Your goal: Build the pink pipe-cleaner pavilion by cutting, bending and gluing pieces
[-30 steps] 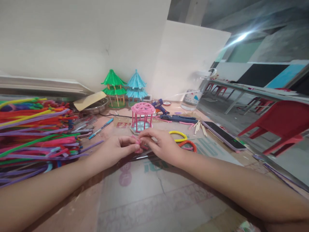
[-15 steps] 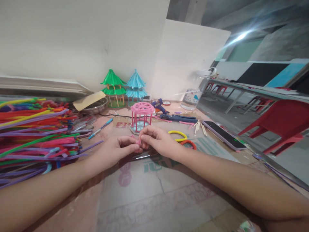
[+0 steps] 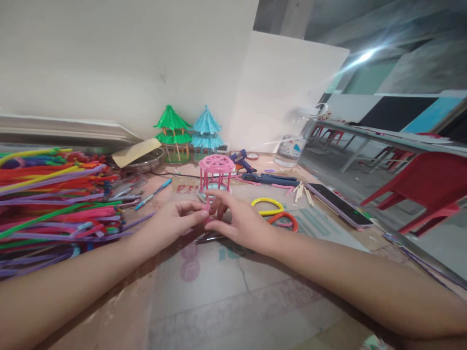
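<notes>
Between the fingertips of my left hand (image 3: 184,218) is a small pink piece (image 3: 207,209), probably pipe cleaner, partly hidden by the fingers. My right hand (image 3: 235,218) is just right of it, with thumb and forefinger apart and nothing visible between them. Right behind the hands stands a pink frame (image 3: 216,165) with a wheel-like top, thin posts and a pale blue base. Scissors with a yellow handle loop (image 3: 267,212) and an orange one lie beside my right hand, their dark blades passing beneath it.
Bundles of coloured pipe cleaners (image 3: 54,204) fill the left side. Green (image 3: 171,131) and blue (image 3: 206,131) pagoda models stand at the back, near a glue gun (image 3: 241,159). A phone (image 3: 339,205), short sticks (image 3: 302,192) and a plastic jug (image 3: 290,146) are on the right.
My right thumb and forefinger have parted and come off the pink piece, which stays in my left fingertips. The view has shifted slightly.
</notes>
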A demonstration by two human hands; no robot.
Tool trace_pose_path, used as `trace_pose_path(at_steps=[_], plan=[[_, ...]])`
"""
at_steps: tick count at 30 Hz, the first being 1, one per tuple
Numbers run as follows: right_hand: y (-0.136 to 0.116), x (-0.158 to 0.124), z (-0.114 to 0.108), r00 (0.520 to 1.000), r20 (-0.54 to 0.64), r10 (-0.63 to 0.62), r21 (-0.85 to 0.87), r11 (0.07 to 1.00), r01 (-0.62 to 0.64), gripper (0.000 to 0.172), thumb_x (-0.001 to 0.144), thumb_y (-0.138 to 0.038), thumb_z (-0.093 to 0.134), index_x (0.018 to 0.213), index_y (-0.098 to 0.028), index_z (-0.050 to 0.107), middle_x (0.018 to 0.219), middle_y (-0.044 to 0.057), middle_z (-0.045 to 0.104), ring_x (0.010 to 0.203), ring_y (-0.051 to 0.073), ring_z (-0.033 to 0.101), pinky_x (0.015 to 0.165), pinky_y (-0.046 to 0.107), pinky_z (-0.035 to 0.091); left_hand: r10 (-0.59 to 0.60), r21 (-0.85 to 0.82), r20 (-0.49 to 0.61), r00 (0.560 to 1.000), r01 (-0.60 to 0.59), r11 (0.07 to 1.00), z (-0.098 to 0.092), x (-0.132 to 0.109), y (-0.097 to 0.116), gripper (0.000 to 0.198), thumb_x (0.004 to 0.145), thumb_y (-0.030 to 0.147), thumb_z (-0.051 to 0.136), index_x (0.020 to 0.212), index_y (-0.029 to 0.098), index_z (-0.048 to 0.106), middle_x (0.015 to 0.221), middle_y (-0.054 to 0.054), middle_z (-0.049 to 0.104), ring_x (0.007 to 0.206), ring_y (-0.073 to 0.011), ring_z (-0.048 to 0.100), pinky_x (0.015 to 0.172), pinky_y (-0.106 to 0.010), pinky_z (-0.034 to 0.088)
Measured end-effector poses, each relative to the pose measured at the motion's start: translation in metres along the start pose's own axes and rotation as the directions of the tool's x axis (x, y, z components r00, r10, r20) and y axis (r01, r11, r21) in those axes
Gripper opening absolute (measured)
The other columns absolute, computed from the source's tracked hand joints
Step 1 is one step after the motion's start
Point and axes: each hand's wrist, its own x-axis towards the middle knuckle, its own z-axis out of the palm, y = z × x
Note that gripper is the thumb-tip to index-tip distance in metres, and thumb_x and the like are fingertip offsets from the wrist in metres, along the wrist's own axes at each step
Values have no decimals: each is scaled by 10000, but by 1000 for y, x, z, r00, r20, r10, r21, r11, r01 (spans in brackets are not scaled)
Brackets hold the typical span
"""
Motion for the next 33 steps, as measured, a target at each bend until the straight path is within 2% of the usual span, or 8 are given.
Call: trace_pose_path(at_steps=[6,11,14,19,24,33], plan=[[0,0,1,1000,8,-1,-66,998,2,519,820,-181,684,1295,-200,477,870,7,651,765,151,607,739,302,468,44,-17,20,999,-44,999,1,1,0,322,654,475,709,716,163,657,627,6,608,508,-107,491,467,-212,346],[0,-1,1,1000,18,1,-83,997,1,506,841,-172,646,1312,-211,464,836,-2,656,738,149,610,711,288,463,24,-22,15,1000,-23,999,2,1,3,313,632,468,719,687,171,637,585,27,584,463,-88,437,437,-204,311],[-1,0,2,1000,22,8,-94,996,-5,505,841,-172,645,1313,-191,468,829,4,660,729,151,612,702,287,462,51,-5,13,999,-51,999,2,0,5,290,643,456,707,664,177,631,588,29,593,466,-85,433,447,-207,317],[-1,0,2,999,33,15,-110,994,-11,549,831,-210,677,1334,-201,454,829,2,665,729,151,620,708,288,469,33,-9,10,999,-32,999,2,0,3,312,643,478,706,684,178,633,579,27,594,465,-91,449,438,-204,316],[-1,1,3,1000,21,-12,-227,974,16,655,817,-252,705,1395,-228,398,869,18,679,791,181,634,738,316,469,23,-59,39,999,-20,998,3,1,3,338,605,479,737,685,169,629,579,27,601,462,-84,446,438,-197,301],[-3,3,6,999,15,-43,-347,937,45,627,818,-246,702,1381,-209,429,947,67,703,888,232,658,768,343,472,43,-43,76,996,-40,998,2,3,0,272,649,445,716,682,181,659,589,33,618,488,-98,475,474,-214,349]])
